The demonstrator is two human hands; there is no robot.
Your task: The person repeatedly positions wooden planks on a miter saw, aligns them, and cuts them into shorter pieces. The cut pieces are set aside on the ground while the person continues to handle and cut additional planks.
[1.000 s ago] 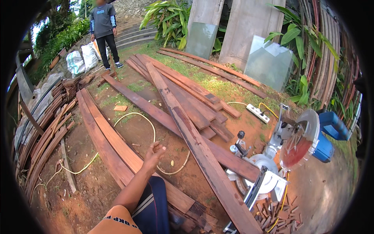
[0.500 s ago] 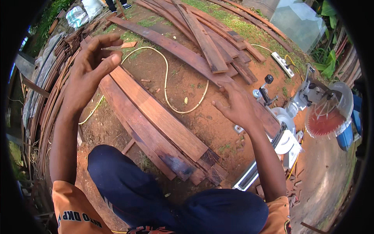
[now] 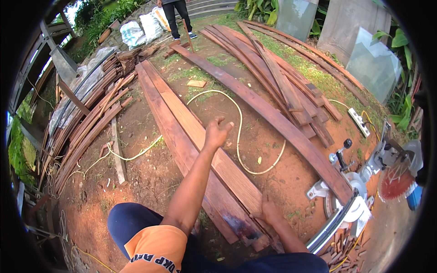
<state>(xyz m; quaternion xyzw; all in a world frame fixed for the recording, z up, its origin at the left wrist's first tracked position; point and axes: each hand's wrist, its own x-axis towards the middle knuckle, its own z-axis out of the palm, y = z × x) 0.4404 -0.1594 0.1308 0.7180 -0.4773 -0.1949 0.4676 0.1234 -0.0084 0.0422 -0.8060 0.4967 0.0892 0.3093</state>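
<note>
A light-brown grooved wooden board (image 3: 227, 170) lies lengthwise on top of darker planks (image 3: 170, 132) in front of me. My right hand (image 3: 271, 213) is at the board's near right corner, with its fingers closed around the edge; the undersides of those fingers are hidden. Above the board's right edge, farther away, my left hand (image 3: 218, 134) hovers with thumb and fingers apart and nothing in it. To the right, a long dark plank (image 3: 268, 111) runs away from the mitre saw (image 3: 357, 186), its near end resting on the saw's base.
A cream cable (image 3: 240, 136) loops over the soil between the boards. Stacked planks (image 3: 291, 91) lie at the far right, near a white power strip (image 3: 358, 122). More timber (image 3: 86, 132) is piled at left. A person (image 3: 175, 16) stands behind, by white sacks (image 3: 150, 26). Offcuts (image 3: 348, 250) litter the near right.
My right hand has come down from over the ground to the grooved board's near end. My left hand has swung right and lower, over the board. The view has tilted up and shifted left.
</note>
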